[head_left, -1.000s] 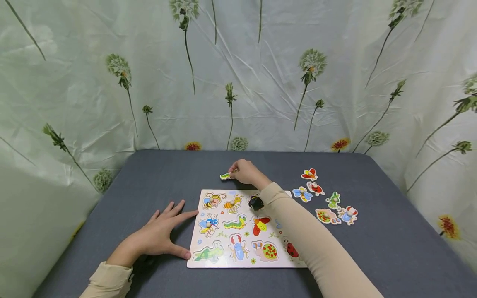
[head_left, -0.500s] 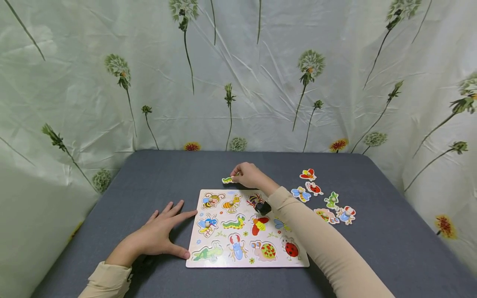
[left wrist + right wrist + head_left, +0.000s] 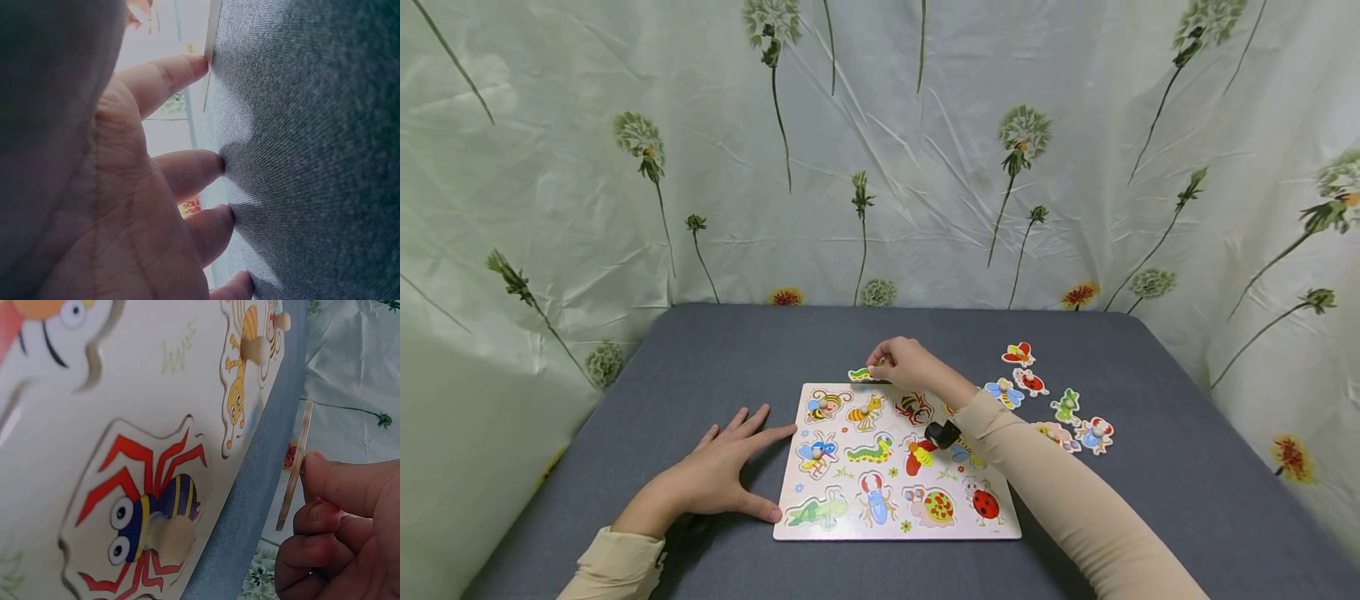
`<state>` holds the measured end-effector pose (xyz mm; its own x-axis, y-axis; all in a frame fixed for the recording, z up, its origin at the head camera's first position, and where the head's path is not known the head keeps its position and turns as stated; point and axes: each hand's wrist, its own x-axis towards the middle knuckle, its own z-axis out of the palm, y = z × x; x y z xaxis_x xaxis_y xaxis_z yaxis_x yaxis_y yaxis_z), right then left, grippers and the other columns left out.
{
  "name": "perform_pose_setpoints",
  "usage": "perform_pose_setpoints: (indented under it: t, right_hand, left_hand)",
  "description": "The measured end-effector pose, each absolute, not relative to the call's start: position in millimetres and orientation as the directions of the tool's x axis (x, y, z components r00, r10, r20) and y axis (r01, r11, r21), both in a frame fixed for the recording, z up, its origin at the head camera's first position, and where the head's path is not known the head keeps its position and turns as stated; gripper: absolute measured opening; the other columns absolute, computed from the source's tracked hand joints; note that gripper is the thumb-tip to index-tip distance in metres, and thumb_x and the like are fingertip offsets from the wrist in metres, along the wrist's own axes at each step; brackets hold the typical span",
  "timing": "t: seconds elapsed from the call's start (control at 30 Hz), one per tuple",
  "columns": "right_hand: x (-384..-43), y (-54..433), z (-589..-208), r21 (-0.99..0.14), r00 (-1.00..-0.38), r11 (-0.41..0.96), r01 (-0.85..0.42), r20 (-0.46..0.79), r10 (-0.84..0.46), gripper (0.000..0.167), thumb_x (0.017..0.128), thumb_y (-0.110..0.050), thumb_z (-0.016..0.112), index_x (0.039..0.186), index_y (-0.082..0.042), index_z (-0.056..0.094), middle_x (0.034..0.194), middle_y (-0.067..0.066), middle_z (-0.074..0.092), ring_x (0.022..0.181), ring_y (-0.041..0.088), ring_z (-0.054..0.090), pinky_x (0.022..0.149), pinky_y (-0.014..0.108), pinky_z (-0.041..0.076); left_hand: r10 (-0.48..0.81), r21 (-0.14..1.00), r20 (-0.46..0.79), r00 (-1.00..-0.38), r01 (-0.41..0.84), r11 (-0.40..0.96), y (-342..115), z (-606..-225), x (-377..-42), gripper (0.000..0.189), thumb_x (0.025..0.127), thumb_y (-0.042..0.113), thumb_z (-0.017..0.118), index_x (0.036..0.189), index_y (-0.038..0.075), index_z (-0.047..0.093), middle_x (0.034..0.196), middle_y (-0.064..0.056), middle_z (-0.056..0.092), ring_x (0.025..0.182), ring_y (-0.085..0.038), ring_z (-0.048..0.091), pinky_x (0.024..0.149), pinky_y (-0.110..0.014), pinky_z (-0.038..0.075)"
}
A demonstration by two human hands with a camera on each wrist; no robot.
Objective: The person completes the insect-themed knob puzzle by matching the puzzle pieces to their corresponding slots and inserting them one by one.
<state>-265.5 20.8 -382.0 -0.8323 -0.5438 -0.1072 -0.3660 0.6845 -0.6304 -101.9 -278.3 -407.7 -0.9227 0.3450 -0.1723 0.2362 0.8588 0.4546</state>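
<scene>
My right hand [image 3: 910, 364] pinches a green caterpillar puzzle piece [image 3: 859, 375] just beyond the board's far edge. The right wrist view shows this caterpillar piece [image 3: 295, 469] edge-on, upright between thumb and fingers and apart from the board. Palm down, my left hand [image 3: 715, 468] lies on the table with fingers spread. Its index finger [image 3: 181, 70] and thumb reach the left edge of the wooden peg puzzle board [image 3: 850, 534]. A printed caterpillar recess [image 3: 870, 450] shows mid-board. Knobbed pieces sit in the top row, including a spider [image 3: 164, 512].
Several loose knobbed insect pieces lie right of the board, among them a ladybird [image 3: 1030, 382], a blue-winged insect [image 3: 1004, 393], a grasshopper [image 3: 1066, 406] and a stag beetle [image 3: 1095, 435]. My right forearm [image 3: 1045, 467] crosses the board's right side. A flowered curtain [image 3: 955, 150] hangs behind the table.
My right hand has come nearer the board and a little to the right, carrying the caterpillar piece. More of the board's right side shows. My left hand has stayed put.
</scene>
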Motion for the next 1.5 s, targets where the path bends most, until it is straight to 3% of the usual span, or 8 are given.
perform_pose_setpoints:
  t: [0.77, 1.0, 1.5]
  right_hand:
    - [-226, 31, -386, -0.666, -0.774, 0.599, -0.444, -0.052, -0.632, 0.016, 0.107, -0.020, 0.069, 0.115, -0.008, 0.077, 0.064, -0.006, 0.046, 0.054, 0.009, 0.036, 0.057, 0.022, 0.034]
    - [-214, 35, -389, -0.673, -0.756, 0.581, -0.457, -0.050, -0.653, 0.013, 0.107, -0.020, 0.070, 0.111, -0.009, 0.076, 0.062, -0.007, 0.045, 0.055, 0.009, 0.035, 0.063, 0.022, 0.036]
    - [-197, 41, -395, -0.700, -0.729, 0.553, -0.452, -0.067, -0.681, 0.008, 0.105, -0.017, 0.071, 0.106, -0.011, 0.076, 0.063, -0.006, 0.046, 0.053, 0.007, 0.038, 0.057, 0.021, 0.035]
  left_hand:
    - [0.354, 0.436, -0.168, -0.920, 0.253, 0.864, -279, -408, -104, 0.116, 0.066, 0.067, 0.096, 0.165, 0.033, 0.045, 0.176, -0.029, 0.024, 0.159, -0.064, 0.015, 0.114, -0.091, 0.013]
    - [0.350, 0.440, -0.169, -0.921, 0.248, 0.863, -281, -411, -104, 0.116, 0.066, 0.066, 0.096, 0.165, 0.034, 0.045, 0.176, -0.029, 0.023, 0.159, -0.064, 0.014, 0.114, -0.091, 0.013]
    - [0.354, 0.450, -0.156, -0.922, 0.253, 0.856, -279, -408, -102, 0.117, 0.065, 0.064, 0.097, 0.165, 0.032, 0.046, 0.176, -0.029, 0.023, 0.159, -0.065, 0.014, 0.114, -0.091, 0.013]
